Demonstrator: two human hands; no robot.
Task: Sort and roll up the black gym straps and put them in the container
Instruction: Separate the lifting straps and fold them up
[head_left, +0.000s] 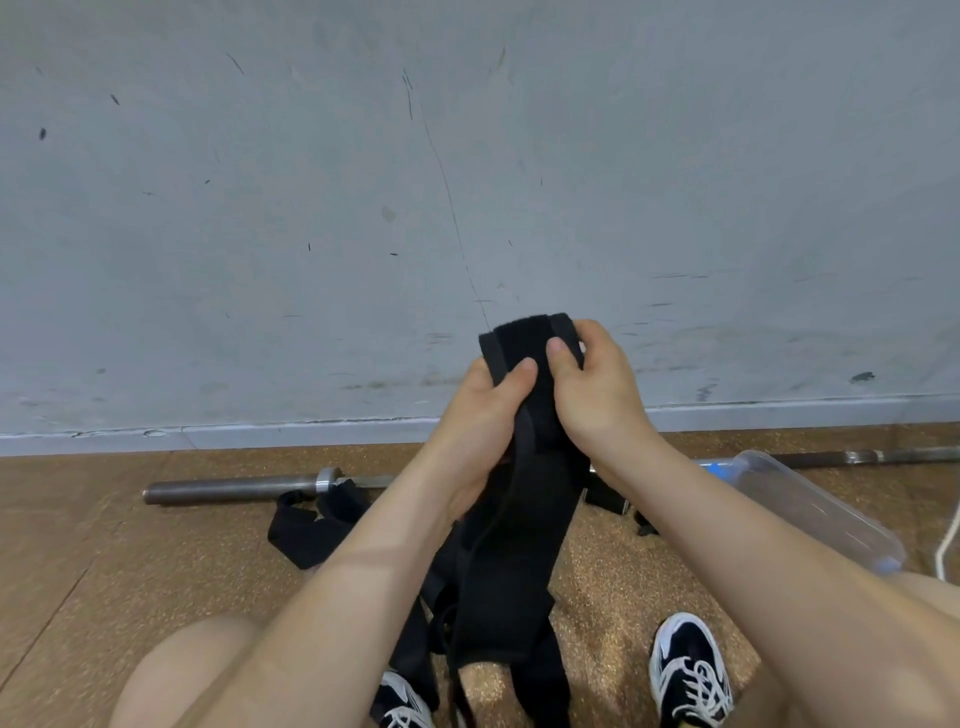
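A wide black gym strap (519, 525) hangs in front of me, its top end folded over between both hands. My left hand (480, 415) grips it from the left with the thumb pressed on the front. My right hand (592, 389) holds the folded top from the right, thumb on the fold. The strap's lower end dangles between my knees. More black straps (317, 525) lie in a heap on the floor to the left and under my arms. A clear plastic container (810, 506) lies on the floor at the right, partly behind my right forearm.
A steel barbell (239, 488) lies along the foot of the grey wall (363, 208), continuing to the right (883, 456). The floor is brown cork. My two black-and-white shoes (691, 670) show at the bottom. A white cord (948, 540) is at the right edge.
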